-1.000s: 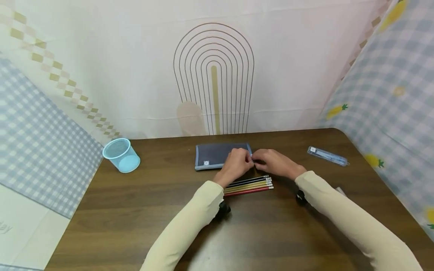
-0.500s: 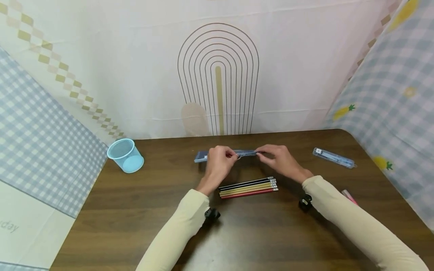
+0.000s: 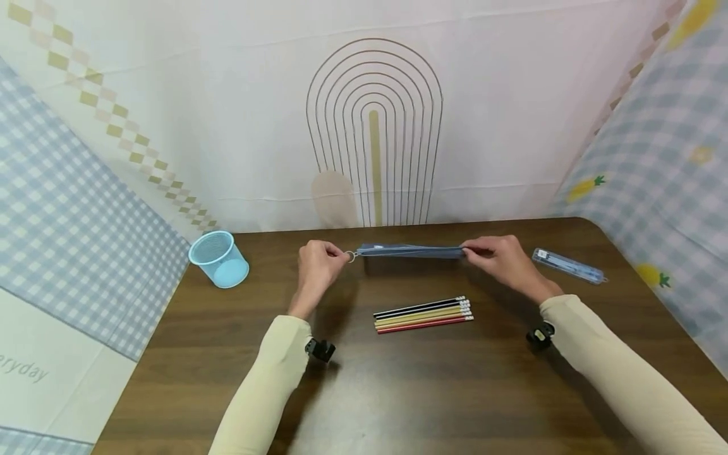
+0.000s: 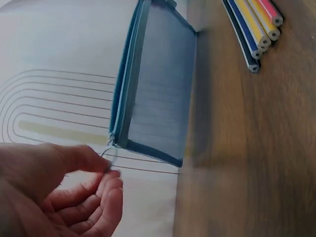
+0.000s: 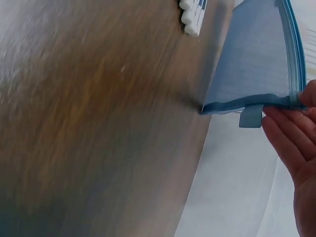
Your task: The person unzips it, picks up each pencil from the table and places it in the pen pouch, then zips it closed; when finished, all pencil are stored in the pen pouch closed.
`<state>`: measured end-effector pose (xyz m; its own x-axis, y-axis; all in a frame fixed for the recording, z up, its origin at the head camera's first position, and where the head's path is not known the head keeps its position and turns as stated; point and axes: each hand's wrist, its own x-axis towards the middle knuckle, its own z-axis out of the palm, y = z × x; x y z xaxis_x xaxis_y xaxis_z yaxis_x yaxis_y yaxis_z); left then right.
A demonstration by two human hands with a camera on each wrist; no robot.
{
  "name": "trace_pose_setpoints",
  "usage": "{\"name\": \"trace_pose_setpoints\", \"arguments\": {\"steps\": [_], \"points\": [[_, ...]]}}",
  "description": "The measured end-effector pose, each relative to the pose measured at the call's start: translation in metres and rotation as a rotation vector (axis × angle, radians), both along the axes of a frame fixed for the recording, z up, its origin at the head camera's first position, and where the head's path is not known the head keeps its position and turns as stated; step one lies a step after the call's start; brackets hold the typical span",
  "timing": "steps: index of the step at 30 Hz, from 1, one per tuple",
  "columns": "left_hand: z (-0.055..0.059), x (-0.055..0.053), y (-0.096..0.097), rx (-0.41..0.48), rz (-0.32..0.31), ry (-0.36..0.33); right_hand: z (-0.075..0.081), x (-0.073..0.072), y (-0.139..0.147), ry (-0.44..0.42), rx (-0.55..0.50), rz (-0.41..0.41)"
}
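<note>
A blue see-through mesh zipper pouch (image 3: 409,252) stands upright on its long edge near the back of the table, zipper side up. My left hand (image 3: 316,268) pinches the ring (image 4: 109,158) on the zipper pull between thumb and forefinger. That slider sits at the pouch's left end, seen close in the left wrist view. At the opposite end, my right hand (image 3: 505,262) grips the top corner with thumb and fingers. A small fabric tab (image 5: 251,117) sticks out beside those fingers in the right wrist view.
Several pencils (image 3: 423,316), black, gold and red, lie side by side in front of the pouch. A light blue mesh cup (image 3: 219,260) stands at the back left. To the right lies a slim clear blue case (image 3: 569,265). A patterned cloth (image 3: 256,126) hangs behind the table.
My left hand has drawn the zipper pull leftward from the pouch's right end to its left end. The pouch, flat before, now stands on edge, and my right hand has shifted right.
</note>
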<state>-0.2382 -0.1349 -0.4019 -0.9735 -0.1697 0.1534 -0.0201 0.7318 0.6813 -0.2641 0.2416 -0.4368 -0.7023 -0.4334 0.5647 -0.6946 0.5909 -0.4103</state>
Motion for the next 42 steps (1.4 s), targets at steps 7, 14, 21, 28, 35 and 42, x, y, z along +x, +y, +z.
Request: {"name": "trace_pose_setpoints", "arguments": {"steps": [7, 14, 21, 28, 35, 42], "points": [[-0.004, 0.009, 0.013, -0.051, -0.15, 0.096, -0.002, 0.005, -0.006, 0.002, -0.011, -0.035], [-0.011, 0.009, 0.025, -0.085, -0.316, 0.12, -0.007, 0.007, -0.011, -0.009, -0.011, -0.027], [-0.021, 0.01, 0.025, -0.177, -0.348, 0.247, -0.01, 0.01, -0.014, -0.025, 0.0, -0.014], [-0.026, 0.003, 0.021, -0.403, -0.436, 0.365, -0.011, 0.009, -0.018, -0.052, -0.002, 0.002], [-0.027, 0.0, 0.02, -0.461, -0.456, 0.342, -0.004, 0.019, -0.035, -0.032, 0.088, 0.035], [-0.026, 0.0, 0.024, -0.431, -0.438, 0.291, 0.011, 0.037, -0.07, -0.156, 0.4, 0.221]]}}
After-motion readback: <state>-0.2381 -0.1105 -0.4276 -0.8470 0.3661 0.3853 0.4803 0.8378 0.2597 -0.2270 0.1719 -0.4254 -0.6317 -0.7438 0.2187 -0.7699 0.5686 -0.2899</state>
